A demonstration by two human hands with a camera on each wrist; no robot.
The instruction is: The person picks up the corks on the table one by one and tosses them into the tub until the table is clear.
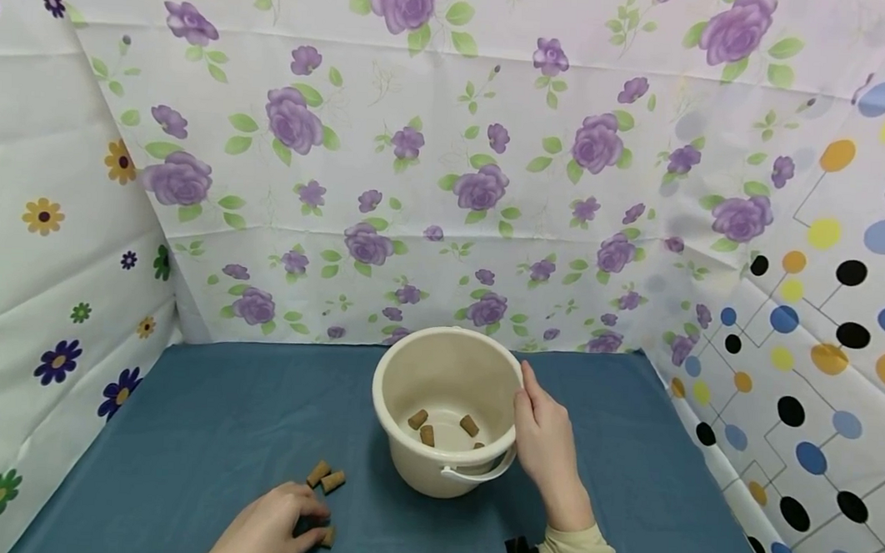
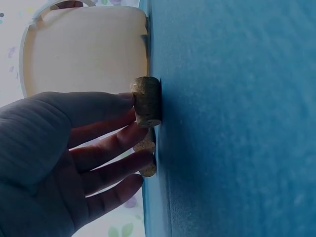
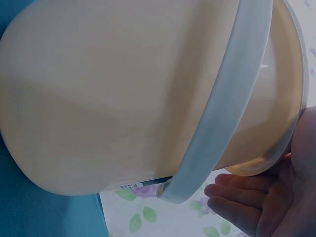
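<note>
A cream plastic bucket [image 1: 421,469] stands upright, with several corks [image 1: 469,426] lying on its bottom. My right hand [image 1: 547,428] holds the bucket's right rim with thumb and forefinger, its other fingers stretched out past the rim in the right wrist view. Left of the bucket, my left hand [image 1: 273,522] reaches to a single cork [image 2: 147,101] that sits on the cloth. The thumb tip meets that cork's side, while the fingers stay spread and loosely bent around its lower end. Two more corks [image 1: 325,477] lie just beyond the fingers, side by side.
A dark blue cloth [image 1: 255,417] covers the table. The bucket's pale handle [image 1: 480,476] hangs down at its front right. A floral curtain [image 1: 432,184] rises at the back edge, with patterned sheets [image 1: 843,373] at both sides.
</note>
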